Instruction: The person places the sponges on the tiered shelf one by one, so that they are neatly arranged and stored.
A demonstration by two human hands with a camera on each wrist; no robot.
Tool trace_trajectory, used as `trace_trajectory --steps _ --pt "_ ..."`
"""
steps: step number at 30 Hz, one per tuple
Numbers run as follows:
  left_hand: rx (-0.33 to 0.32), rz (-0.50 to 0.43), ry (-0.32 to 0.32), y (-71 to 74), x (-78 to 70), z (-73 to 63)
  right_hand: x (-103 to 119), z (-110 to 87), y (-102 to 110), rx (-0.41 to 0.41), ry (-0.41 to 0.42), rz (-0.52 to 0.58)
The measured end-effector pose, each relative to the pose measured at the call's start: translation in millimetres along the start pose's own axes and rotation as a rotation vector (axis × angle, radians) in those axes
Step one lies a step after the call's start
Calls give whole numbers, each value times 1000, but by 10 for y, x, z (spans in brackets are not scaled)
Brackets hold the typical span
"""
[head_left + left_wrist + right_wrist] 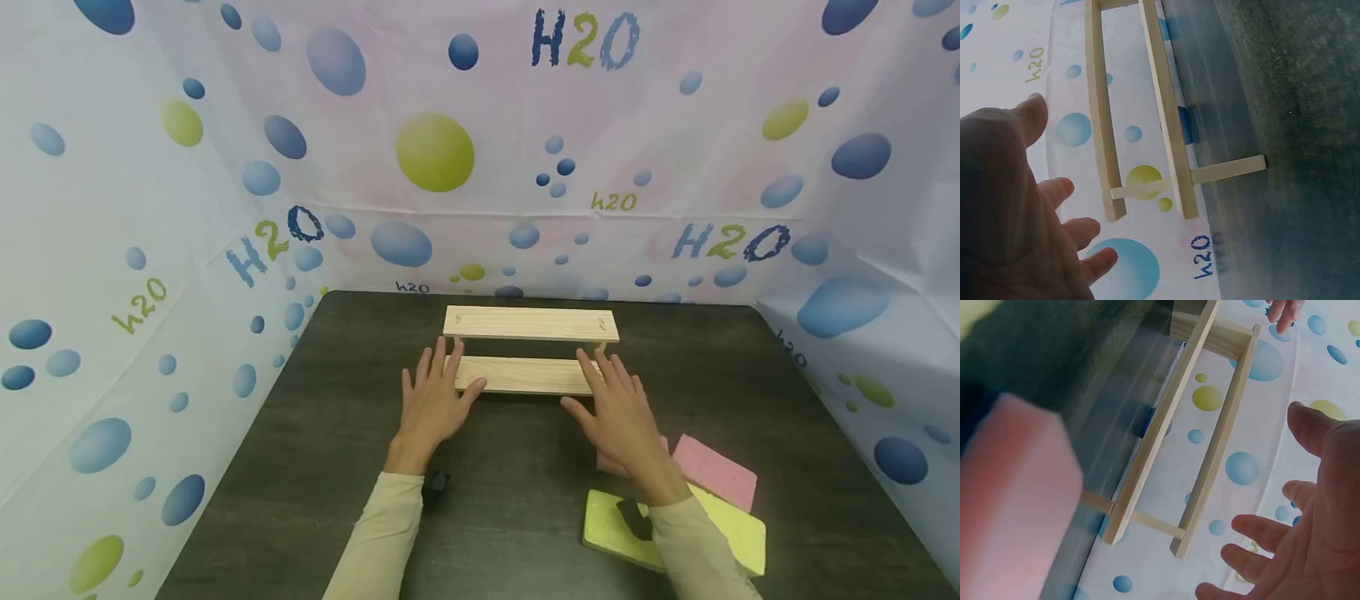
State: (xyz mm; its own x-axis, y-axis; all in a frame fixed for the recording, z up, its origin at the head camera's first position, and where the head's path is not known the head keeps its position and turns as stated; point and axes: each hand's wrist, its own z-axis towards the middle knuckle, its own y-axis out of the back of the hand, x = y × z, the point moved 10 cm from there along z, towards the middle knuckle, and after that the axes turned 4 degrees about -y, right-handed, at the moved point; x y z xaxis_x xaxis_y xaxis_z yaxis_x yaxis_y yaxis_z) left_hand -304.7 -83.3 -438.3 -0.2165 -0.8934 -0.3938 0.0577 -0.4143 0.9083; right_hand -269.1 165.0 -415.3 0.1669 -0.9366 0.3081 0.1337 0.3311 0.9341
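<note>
A small two-tier shelf of pale wood stands toward the back of the table, its upper board (532,323) behind its lower board (525,375). My left hand (431,404) is held at the left end of the lower board, fingers spread. At the right end is my right hand (618,408), its fingers also spread and pointing forward. Both hands overlap the board ends in the head view. The left wrist view shows a gap between the left hand (1004,206) and the shelf (1167,112). Nothing lies in the right hand (1310,537), beside the shelf (1163,425).
Near my right forearm lie a yellow sponge (735,533), a pink sponge (716,471) and a second pink piece (611,462) partly behind the hand. The dark table (285,483) meets a curtain (510,100) printed with bubbles at the back and sides.
</note>
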Motion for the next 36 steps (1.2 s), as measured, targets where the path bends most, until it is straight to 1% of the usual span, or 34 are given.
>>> trace_trajectory --steps 2,4,6,8,11,13,15,18,21,23,27,31,32,34,36 --pt "-4 -29 7 -5 45 -5 -1 -85 35 -11 21 7" --pt "-15 -78 21 -15 110 -4 -6 -183 66 -22 44 18" --pt "-17 -164 50 -44 187 0 -30 -302 80 -20 62 29" --pt "-14 -264 91 -95 272 11 -73 -437 76 6 67 40" --pt "-11 -411 156 -182 386 32 -180 -642 38 69 45 51" --pt "-4 -456 196 -248 451 47 -244 -774 15 108 33 64" --pt "4 -479 222 -313 502 60 -291 -899 -7 123 45 76" --pt "19 -487 254 -402 559 69 -346 -1074 -45 123 90 64" --pt "21 -495 272 -460 587 72 -419 -1216 -113 131 125 19" --pt "18 -500 281 -487 599 73 -475 -1283 -163 145 128 -11" --pt "11 -502 286 -527 603 73 -519 -1366 -216 131 160 -93" --pt "5 -508 278 -556 583 75 -544 -1404 -221 108 149 -168" --pt "4 -509 275 -563 576 78 -554 -1408 -222 105 148 -180" --pt "-1 -512 269 -577 568 88 -559 -1413 -210 73 160 -190" --pt "-2 -517 269 -590 563 94 -554 -1409 -189 38 177 -177"
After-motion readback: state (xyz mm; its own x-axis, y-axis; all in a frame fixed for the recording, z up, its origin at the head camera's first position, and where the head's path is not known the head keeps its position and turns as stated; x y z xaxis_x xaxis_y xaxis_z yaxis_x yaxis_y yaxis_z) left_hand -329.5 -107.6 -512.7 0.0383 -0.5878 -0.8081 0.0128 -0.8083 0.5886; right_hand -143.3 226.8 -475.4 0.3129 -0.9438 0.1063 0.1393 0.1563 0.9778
